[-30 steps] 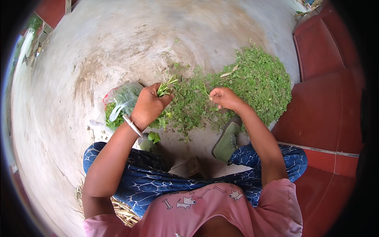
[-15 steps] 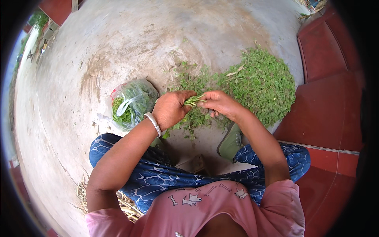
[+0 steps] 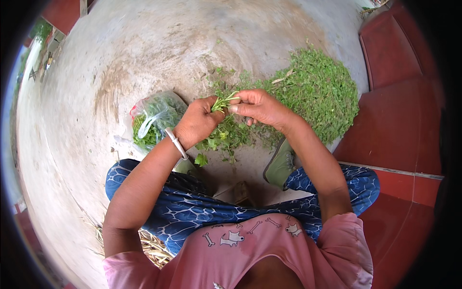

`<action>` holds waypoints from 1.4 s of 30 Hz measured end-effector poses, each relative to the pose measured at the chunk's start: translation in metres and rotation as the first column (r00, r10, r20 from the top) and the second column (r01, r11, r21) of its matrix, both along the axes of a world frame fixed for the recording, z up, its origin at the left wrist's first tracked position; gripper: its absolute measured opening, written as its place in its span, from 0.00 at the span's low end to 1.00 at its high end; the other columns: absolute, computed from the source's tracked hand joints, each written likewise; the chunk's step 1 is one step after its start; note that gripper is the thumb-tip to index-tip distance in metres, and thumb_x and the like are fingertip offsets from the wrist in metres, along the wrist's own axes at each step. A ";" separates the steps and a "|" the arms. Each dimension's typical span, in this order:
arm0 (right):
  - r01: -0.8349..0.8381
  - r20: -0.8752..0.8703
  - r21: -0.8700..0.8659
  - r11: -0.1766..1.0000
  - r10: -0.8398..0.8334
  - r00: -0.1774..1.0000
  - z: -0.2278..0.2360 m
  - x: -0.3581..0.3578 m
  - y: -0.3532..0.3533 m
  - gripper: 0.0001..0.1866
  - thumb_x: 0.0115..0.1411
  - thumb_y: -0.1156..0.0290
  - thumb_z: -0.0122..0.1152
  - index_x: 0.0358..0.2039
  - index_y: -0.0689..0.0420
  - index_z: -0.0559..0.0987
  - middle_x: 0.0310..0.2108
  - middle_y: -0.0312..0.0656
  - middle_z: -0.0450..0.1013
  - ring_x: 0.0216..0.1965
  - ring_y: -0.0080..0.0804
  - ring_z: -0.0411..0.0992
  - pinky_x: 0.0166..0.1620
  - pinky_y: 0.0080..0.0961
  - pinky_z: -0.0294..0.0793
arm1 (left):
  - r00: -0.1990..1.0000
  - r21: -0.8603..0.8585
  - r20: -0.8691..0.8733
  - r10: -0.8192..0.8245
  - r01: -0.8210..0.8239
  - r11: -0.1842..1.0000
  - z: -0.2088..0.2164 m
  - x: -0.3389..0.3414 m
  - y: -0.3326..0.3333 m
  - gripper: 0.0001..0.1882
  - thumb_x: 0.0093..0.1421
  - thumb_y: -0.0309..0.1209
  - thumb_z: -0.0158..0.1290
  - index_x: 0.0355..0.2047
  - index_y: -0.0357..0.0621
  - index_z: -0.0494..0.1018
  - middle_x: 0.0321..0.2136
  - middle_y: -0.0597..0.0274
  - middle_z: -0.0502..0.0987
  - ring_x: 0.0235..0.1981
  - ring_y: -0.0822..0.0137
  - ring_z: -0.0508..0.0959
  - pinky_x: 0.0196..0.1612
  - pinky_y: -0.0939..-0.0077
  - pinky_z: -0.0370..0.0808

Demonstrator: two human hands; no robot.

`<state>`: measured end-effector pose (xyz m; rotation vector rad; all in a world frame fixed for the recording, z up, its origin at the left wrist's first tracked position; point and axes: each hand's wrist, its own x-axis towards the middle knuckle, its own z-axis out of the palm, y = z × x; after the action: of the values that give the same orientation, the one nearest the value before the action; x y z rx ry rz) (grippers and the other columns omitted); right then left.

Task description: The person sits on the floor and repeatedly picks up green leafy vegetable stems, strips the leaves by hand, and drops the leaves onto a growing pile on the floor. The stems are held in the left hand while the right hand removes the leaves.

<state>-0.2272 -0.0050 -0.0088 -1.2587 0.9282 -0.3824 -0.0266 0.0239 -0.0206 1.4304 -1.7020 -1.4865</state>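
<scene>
My left hand point(image 3: 196, 124), with a white bangle at its wrist, is closed around a small bunch of green leafy stems point(image 3: 222, 104). The cut-looking pale ends stick out to the right. There my right hand point(image 3: 262, 110) pinches at the ends with thumb and fingers. Just below the hands lie loose leafy greens point(image 3: 226, 137) on the concrete. A clear plastic bag point(image 3: 161, 115) filled with more greens stands left of my left hand. A large heap of picked greens point(image 3: 317, 94) spreads on the ground beyond my right hand.
My green shoes point(image 3: 281, 166) stand on either side of a small brown block point(image 3: 242, 192) between my feet. Dark red panels point(image 3: 390, 130) border the right side. Dry straw-like stalks point(image 3: 153, 248) lie by my left hip. Dusty concrete floor point(image 3: 72, 125) stretches away left.
Both hands have moved slightly up and left with the bunch. My right hand's fingers have shifted on the stem ends, which now point more upward.
</scene>
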 end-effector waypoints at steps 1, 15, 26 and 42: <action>-0.002 0.012 -0.017 1.000 0.003 1.000 0.002 -0.001 -0.002 0.09 0.58 0.68 0.56 0.35 0.60 0.76 0.28 0.32 0.70 0.26 0.15 0.65 0.25 0.15 0.68 | 0.999 0.040 -0.046 0.024 -0.022 0.999 0.002 0.001 -0.002 0.07 0.57 0.28 0.52 0.34 0.37 0.73 0.22 0.68 0.72 0.24 0.77 0.67 0.29 0.80 0.66; 0.159 -0.210 -0.453 0.877 -0.278 0.937 -0.036 -0.015 -0.017 0.06 0.57 0.71 0.54 0.33 0.60 0.75 0.24 0.31 0.69 0.21 0.15 0.63 0.27 0.19 0.68 | 0.823 0.380 -0.458 0.335 -0.160 0.911 0.049 0.009 -0.003 0.08 0.58 0.31 0.52 0.30 0.39 0.74 0.18 0.69 0.69 0.22 0.76 0.69 0.27 0.81 0.67; 0.122 0.299 0.117 0.986 -0.153 0.942 -0.011 0.001 0.010 0.23 0.61 0.49 0.47 0.50 0.50 0.70 0.46 0.33 0.66 0.47 0.28 0.63 0.49 0.27 0.64 | 0.729 0.457 -0.537 0.425 -0.172 0.872 0.052 0.018 -0.010 0.09 0.60 0.34 0.50 0.33 0.41 0.70 0.17 0.70 0.65 0.21 0.73 0.68 0.25 0.79 0.67; 0.135 0.397 0.506 0.852 -0.369 0.840 -0.070 -0.007 0.039 0.06 0.60 0.68 0.54 0.36 0.55 0.73 0.29 0.35 0.72 0.30 0.18 0.70 0.27 0.15 0.71 | 0.747 0.410 -0.444 0.495 -0.322 0.853 0.036 0.026 -0.022 0.10 0.62 0.36 0.49 0.34 0.42 0.71 0.23 0.68 0.71 0.24 0.73 0.72 0.27 0.80 0.71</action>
<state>-0.2337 0.0341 -0.0784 -0.5497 0.6958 -0.6190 -0.0001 0.0023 0.0153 1.2559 -0.7673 -1.7212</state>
